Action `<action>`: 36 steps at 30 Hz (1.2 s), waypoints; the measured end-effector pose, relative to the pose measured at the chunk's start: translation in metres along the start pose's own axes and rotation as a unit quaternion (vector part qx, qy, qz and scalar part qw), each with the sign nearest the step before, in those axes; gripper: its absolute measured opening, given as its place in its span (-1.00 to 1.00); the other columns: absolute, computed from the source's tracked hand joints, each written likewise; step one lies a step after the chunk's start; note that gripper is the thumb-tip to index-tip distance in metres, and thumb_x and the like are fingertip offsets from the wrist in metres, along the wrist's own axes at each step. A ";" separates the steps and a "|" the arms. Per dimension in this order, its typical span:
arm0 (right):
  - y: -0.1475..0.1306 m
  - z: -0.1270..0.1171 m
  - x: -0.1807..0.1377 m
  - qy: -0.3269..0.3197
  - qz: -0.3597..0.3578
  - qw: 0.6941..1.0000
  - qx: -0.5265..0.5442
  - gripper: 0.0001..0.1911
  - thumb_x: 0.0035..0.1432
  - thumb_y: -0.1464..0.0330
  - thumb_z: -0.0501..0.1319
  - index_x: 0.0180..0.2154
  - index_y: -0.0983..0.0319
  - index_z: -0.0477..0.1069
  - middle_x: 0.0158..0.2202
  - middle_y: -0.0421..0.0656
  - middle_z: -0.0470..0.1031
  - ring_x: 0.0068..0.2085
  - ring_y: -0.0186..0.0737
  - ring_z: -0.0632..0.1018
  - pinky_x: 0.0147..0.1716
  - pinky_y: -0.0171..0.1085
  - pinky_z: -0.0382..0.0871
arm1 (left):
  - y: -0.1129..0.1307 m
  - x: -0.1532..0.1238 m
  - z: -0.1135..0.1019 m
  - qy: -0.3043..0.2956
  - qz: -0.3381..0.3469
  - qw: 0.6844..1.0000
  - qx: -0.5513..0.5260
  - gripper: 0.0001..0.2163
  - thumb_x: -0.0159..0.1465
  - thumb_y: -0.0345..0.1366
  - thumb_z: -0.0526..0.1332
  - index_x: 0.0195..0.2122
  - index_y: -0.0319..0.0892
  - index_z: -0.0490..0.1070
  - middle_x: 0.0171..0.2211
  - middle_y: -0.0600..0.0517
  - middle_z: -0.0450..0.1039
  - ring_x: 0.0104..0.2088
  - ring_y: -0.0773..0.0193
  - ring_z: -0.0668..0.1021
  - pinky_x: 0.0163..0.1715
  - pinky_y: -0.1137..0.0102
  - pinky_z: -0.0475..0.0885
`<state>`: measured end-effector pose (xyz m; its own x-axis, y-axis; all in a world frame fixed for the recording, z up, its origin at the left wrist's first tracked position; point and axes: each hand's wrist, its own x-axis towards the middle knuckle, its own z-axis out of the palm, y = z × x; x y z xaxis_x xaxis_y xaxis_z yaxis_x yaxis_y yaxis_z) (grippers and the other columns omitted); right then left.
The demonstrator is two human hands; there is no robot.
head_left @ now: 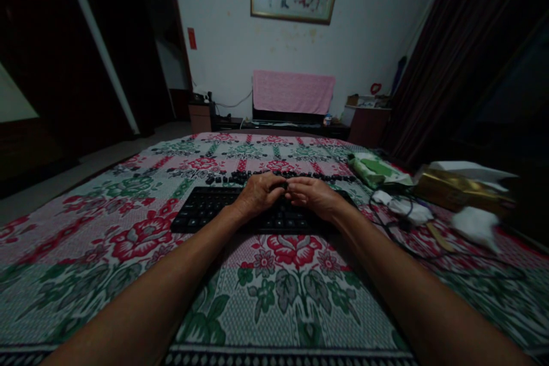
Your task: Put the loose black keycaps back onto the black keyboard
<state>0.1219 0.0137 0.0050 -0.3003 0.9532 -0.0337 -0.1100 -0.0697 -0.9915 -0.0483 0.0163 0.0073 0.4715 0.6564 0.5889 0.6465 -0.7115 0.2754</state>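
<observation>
A black keyboard [201, 210] lies on a floral bedspread [274, 286]. Both my hands rest over its far middle edge, fingertips meeting. My left hand [257, 194] is curled, fingers bent down onto the keys. My right hand [313, 194] is also curled, its fingertips pinched toward the left hand over a small dark piece that I cannot make out. A row of loose black keycaps [240, 177] lies on the bedspread just beyond the keyboard.
A green-and-white packet [375, 170] lies to the right, with a black cable [403, 229], white cloths [474, 223] and a gold box [458, 191] further right. Beyond the bed stand a pink-covered TV stand [293, 92] and dark curtains.
</observation>
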 end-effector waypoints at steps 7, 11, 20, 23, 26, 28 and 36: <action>0.001 0.000 0.001 0.013 -0.058 0.995 -0.074 -0.82 -0.21 0.37 0.27 -0.46 0.30 0.38 -0.58 -0.26 0.38 -0.59 -0.51 0.35 -0.66 -0.49 0.16 | 0.000 0.000 0.001 -0.006 -0.014 0.999 -0.031 -0.74 0.07 -0.33 0.09 -0.21 -0.16 0.43 -0.40 0.01 0.45 -0.37 0.34 0.45 -0.31 0.47 0.30; -0.001 0.000 0.002 0.016 -0.053 0.995 -0.080 -0.81 -0.21 0.35 0.26 -0.46 0.30 0.38 -0.60 -0.25 0.38 -0.59 -0.49 0.34 -0.65 -0.48 0.16 | -0.001 0.001 0.001 -0.016 -0.085 0.979 -0.185 -0.75 0.06 -0.32 0.11 -0.24 -0.21 0.45 -0.35 0.01 0.48 -0.36 0.34 0.46 -0.33 0.48 0.33; 0.004 0.006 0.005 0.024 -0.115 0.965 -0.236 -0.77 -0.23 0.37 0.25 -0.39 0.25 0.38 -0.54 -0.25 0.44 -0.49 -0.38 0.44 -0.51 -0.40 0.29 | 0.001 0.005 -0.004 -0.071 -0.321 0.872 -0.362 -0.80 -0.04 -0.39 0.18 -0.36 -0.31 0.45 -0.65 0.06 0.40 -0.65 0.47 0.37 -0.65 0.56 0.26; 0.006 0.005 0.006 0.010 -0.177 0.930 -0.321 -0.80 -0.18 0.38 0.22 -0.38 0.23 0.42 -0.46 -0.22 0.48 -0.41 -0.33 0.46 -0.41 -0.37 0.31 | 0.000 0.004 -0.006 -0.088 -0.336 0.861 -0.370 -0.83 -0.06 -0.39 0.19 -0.41 -0.29 0.45 -0.67 0.08 0.38 -0.66 0.48 0.36 -0.65 0.56 0.27; 0.007 0.004 0.006 -0.001 -0.207 0.903 -0.376 -0.82 -0.13 0.37 0.18 -0.37 0.21 0.44 -0.43 -0.22 0.50 -0.38 -0.30 0.47 -0.38 -0.36 0.30 | -0.001 0.004 -0.006 -0.093 -0.356 0.861 -0.351 -0.86 -0.07 -0.39 0.20 -0.46 -0.29 0.45 -0.69 0.08 0.36 -0.66 0.46 0.36 -0.66 0.55 0.26; 0.006 0.005 0.007 -0.003 -0.217 0.887 -0.407 -0.83 -0.11 0.37 0.16 -0.38 0.20 0.45 -0.44 -0.22 0.50 -0.39 -0.29 0.47 -0.40 -0.36 0.29 | -0.001 0.005 -0.005 -0.092 -0.362 0.864 -0.338 -0.86 -0.08 -0.38 0.20 -0.47 -0.29 0.45 -0.70 0.08 0.35 -0.68 0.47 0.34 -0.68 0.56 0.23; 0.002 0.010 0.006 0.040 -0.216 0.859 -0.462 -0.83 -0.15 0.39 0.17 -0.42 0.22 0.47 -0.50 -0.22 0.50 -0.45 -0.30 0.46 -0.48 -0.38 0.25 | 0.000 0.006 -0.003 -0.082 -0.353 0.897 -0.253 -0.81 -0.09 -0.34 0.19 -0.43 -0.28 0.49 -0.70 0.11 0.35 -0.70 0.50 0.27 -0.70 0.56 0.15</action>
<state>0.1104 0.0163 0.0042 -0.3508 0.8515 0.3899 0.6161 0.5233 -0.5887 -0.0474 0.0194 0.0129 0.1615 0.9866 0.0238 0.4826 -0.1000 0.8701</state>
